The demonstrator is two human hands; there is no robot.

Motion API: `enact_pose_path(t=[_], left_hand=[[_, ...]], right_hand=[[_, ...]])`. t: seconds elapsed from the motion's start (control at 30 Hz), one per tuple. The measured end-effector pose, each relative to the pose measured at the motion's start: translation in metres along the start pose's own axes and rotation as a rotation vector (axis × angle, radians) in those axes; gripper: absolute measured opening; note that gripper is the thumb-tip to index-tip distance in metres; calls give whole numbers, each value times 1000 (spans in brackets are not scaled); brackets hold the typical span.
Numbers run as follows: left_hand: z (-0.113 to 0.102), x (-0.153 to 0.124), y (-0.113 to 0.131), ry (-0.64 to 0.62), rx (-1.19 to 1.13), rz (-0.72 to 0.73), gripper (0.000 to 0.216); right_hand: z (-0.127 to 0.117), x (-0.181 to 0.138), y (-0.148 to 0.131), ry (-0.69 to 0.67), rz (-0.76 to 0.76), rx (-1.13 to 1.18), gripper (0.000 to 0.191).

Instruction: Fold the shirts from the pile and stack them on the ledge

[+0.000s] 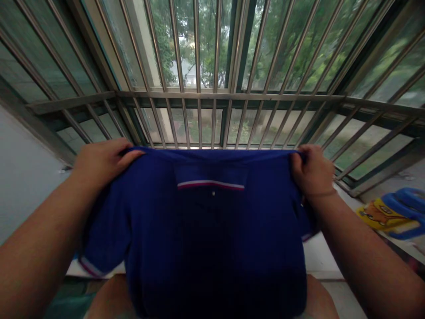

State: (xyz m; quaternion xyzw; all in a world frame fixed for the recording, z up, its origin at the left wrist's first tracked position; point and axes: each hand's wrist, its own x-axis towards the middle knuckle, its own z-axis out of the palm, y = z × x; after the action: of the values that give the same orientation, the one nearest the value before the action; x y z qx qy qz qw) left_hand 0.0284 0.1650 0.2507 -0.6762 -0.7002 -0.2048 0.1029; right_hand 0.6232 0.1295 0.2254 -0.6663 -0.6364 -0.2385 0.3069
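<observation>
A dark blue short-sleeved polo shirt point(212, 230) hangs stretched out in front of me, with a white and magenta stripe along its collar edge and on the sleeve cuffs. My left hand point(102, 159) pinches its left shoulder, thumb over the cloth. At the opposite shoulder, the fingers of my right hand point(312, 170) are closed on the fabric, and a thin band circles that wrist. Between the two hands the top edge is pulled straight. The lower part of the shirt is dark and runs out of view over my legs.
Metal window bars point(199, 95) span the area ahead, with trees behind the glass. A white ledge point(320, 257) lies below the shirt. To the right is a blue and yellow container point(395, 212), somewhat blurred. A pale wall point(26, 177) stands on the left.
</observation>
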Motion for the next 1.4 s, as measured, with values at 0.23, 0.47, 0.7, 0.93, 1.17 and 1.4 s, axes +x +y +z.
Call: enact_pose_path(t=[0.23, 0.47, 0.7, 0.93, 1.17, 1.4], left_hand=[[73, 51, 79, -181, 236, 95, 46], [177, -142, 104, -260, -83, 390, 42], [228, -275, 86, -402, -138, 306, 72], [222, -283, 87, -402, -123, 253, 70], [225, -237, 57, -377, -136, 231, 61], [227, -126, -63, -282, 89, -29, 63]], right_hand=[[95, 53, -41, -298, -128, 15, 32], [105, -143, -41, -503, -359, 285, 36], [112, -270, -29, -760, -209, 224, 66], [107, -269, -34, -774, -149, 212, 66], [108, -271, -34, -752, -140, 224, 64], [103, -266, -37, -771, -126, 219, 62]])
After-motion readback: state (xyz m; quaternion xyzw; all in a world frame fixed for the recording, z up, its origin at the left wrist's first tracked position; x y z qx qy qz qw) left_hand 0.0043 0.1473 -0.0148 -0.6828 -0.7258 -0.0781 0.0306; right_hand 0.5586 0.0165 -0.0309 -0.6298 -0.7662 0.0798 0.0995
